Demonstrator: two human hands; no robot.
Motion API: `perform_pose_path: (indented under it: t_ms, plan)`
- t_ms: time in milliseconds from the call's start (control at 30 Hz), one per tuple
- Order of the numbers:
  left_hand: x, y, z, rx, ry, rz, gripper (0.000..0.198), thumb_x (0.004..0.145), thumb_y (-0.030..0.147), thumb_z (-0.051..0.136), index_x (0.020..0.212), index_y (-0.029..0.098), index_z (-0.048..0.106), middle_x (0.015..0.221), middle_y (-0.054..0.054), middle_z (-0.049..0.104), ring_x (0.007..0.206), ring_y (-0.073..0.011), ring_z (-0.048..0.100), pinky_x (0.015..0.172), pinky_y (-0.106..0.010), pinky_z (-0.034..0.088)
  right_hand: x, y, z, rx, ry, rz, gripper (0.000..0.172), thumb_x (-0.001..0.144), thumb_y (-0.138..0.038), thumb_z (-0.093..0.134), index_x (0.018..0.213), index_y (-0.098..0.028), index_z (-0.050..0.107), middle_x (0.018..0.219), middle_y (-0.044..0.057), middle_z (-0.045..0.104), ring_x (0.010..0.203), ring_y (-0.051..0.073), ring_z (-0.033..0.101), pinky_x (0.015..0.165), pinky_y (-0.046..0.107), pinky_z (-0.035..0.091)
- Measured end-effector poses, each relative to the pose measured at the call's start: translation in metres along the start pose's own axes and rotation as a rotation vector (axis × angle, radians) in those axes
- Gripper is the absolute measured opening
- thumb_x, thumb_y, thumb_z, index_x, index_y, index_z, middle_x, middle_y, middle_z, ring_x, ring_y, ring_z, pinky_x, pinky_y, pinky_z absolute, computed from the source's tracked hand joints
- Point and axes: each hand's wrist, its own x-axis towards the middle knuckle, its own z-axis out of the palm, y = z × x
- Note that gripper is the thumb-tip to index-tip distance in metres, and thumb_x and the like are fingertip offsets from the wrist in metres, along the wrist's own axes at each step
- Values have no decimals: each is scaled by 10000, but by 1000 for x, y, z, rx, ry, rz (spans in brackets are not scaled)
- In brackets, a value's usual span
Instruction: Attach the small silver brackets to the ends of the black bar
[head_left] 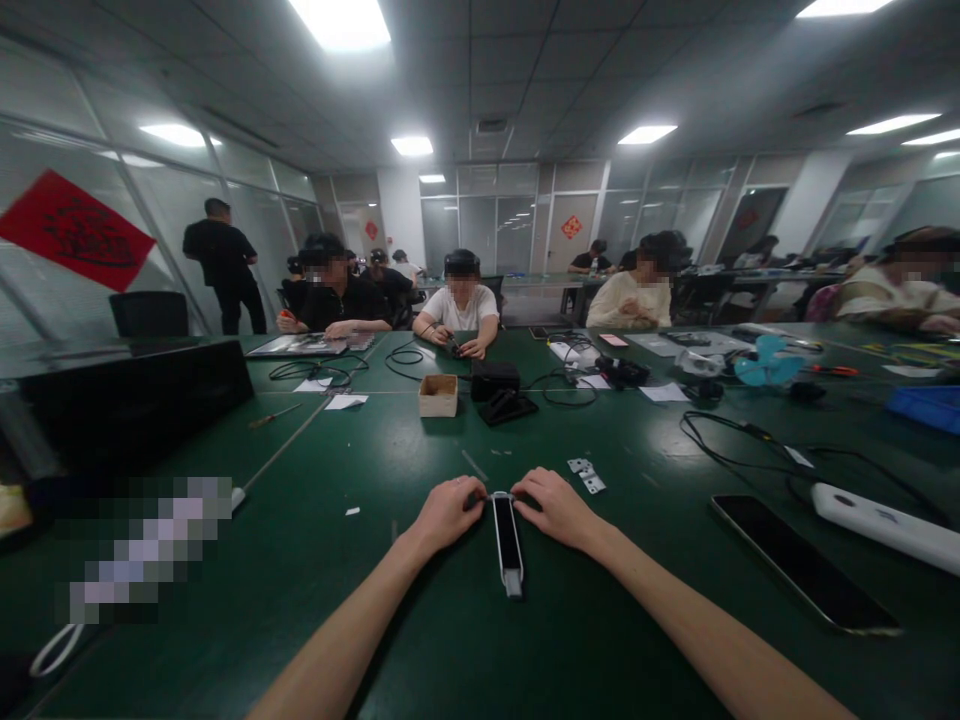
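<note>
a slim black-and-white device [508, 540] is kept flat on the green workbench [360, 640], its top end pinched from either side by the fingers of the left hand [446, 515] and the right hand [555, 508]. small metal plates [586, 476] are seen near the right hand; a black smartphone [802, 565] is laid further right.

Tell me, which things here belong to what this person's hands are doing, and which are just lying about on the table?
In use:
left hand
right hand
slim white-framed black device, which both hands touch

Just lying about:
two small silver metal plates
black smartphone
white power strip
small open cardboard box
</note>
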Motion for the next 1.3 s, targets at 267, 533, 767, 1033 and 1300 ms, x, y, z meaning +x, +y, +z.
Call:
perform_pose_path:
  t_ms: [267, 533, 767, 1033, 1300]
  plan:
    - [0, 0, 0, -10, 4, 2, 122, 796, 133, 528, 879, 188, 599, 817, -2, 612, 736, -145, 575, 680, -235, 444, 1, 1, 4, -23, 26, -19, 136, 870, -235, 539, 954, -174, 626, 926, 61, 625, 871, 175, 548, 756, 306, 433]
    - [0, -2, 3, -13, 20, 22, 123, 799, 138, 527, 882, 193, 599, 812, 1, 613, 736, -145, 574, 696, -241, 445, 1, -1, 0, -28, 26, -20, 142, 878, -247, 527, 950, -178, 628, 922, 62, 625, 860, 176, 549, 757, 311, 438]
    - [0, -3, 1, -4, 12, 23, 115, 806, 143, 524, 887, 186, 593, 829, -4, 615, 735, -143, 570, 685, -239, 440, 0, 1, 1, -33, 10, -24, 190, 898, -283, 505, 995, -184, 636, 937, 69, 626, 869, 179, 550, 746, 309, 441]
    - [-1, 3, -4, -3, -8, 3, 114, 809, 147, 518, 884, 185, 595, 839, -10, 617, 753, -152, 575, 696, -249, 445, 0, 0, -3, -47, -23, -20, 210, 909, -292, 492, 995, -176, 644, 950, 74, 633, 878, 183, 546, 758, 320, 436]
    - [0, -3, 3, -6, 17, 21, 122, 797, 134, 530, 883, 185, 599, 817, -4, 613, 735, -147, 573, 673, -235, 437, 1, 4, -9, -90, -13, -17, 226, 874, -308, 541, 1016, -161, 639, 961, 79, 630, 893, 198, 539, 765, 328, 430]
